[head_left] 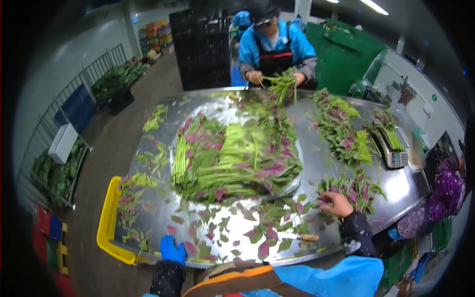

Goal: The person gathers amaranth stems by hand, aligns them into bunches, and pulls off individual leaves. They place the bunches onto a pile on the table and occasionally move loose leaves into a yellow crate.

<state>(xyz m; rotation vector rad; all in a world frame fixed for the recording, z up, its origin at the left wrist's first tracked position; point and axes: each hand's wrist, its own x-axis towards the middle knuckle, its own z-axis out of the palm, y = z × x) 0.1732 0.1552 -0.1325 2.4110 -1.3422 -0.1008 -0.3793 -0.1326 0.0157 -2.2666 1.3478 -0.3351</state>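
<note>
My left hand, in a blue glove, rests closed at the near edge of the steel table, beside scattered red-green leaves; whether it grips anything is unclear. My bare right hand grasps stems of a small bunch of amaranth greens at the right. A large pile of green-stemmed, purple-leaved amaranth fills the table's middle. A knife with a wooden handle lies on the table between my hands.
Across the table a person in a blue jacket bundles greens. A scale carrying a bunch stands at the right. A yellow crate hangs at the left edge. Black crates stack behind. Another person in purple is at the right.
</note>
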